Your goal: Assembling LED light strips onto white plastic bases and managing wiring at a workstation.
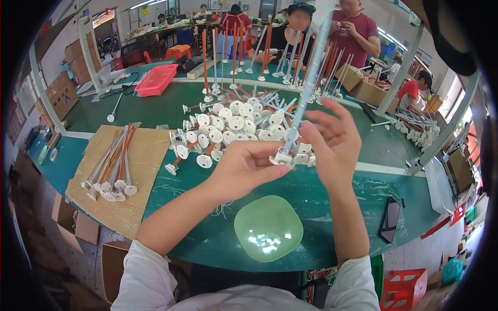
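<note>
My left hand (250, 168) grips the round white base (283, 157) of a long, pale blue translucent stick with small spots along it. The stick (311, 72) rises from that base, tilted up to the right. Beside it is my right hand (333, 137), its fingers apart and curved near the stick's lower part; whether a fingertip touches the stick I cannot tell. Just beyond my hands lies a heap of similar sticks with white disc bases (236, 122). Nearer to me a glossy green dish (268, 228) holds small, shiny pieces too small to name.
Several sticks lie on a cardboard sheet (111, 181) at left. Others stand upright (205, 65) at the table's far side, near a red plastic basket (157, 80). A dark phone (390, 219) lies at right. Co-workers are across the table, one in a red shirt (358, 36).
</note>
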{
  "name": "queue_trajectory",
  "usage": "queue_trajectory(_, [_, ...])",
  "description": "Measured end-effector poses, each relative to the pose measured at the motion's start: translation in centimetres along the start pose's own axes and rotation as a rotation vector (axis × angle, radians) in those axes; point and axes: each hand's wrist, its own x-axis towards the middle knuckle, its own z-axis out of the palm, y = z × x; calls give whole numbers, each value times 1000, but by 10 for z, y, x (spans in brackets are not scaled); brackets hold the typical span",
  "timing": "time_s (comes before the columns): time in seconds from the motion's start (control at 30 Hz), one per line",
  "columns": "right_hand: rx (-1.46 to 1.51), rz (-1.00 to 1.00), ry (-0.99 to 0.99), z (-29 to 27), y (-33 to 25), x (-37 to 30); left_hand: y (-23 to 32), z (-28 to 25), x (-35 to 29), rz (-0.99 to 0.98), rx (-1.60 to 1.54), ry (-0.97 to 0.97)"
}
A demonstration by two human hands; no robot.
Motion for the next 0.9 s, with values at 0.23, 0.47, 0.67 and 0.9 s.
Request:
queue_trajectory(0.23, [-530, -1011, -438, -17, 5, -5, 2, 0, -8, 113, -18, 165])
queue_trajectory(0.47, [-626, -1195, -357, -16, 8, -10, 8, 11, -16, 130, 56, 175])
queue_trajectory(0.67, [-677, -1218, -255, -12, 6, -19, 9, 12, -16, 196, 62, 140])
queue_trajectory(0.9, [-585, -1172, -417, -15, 8, -7, 6, 4, -14, 160, -61, 171])
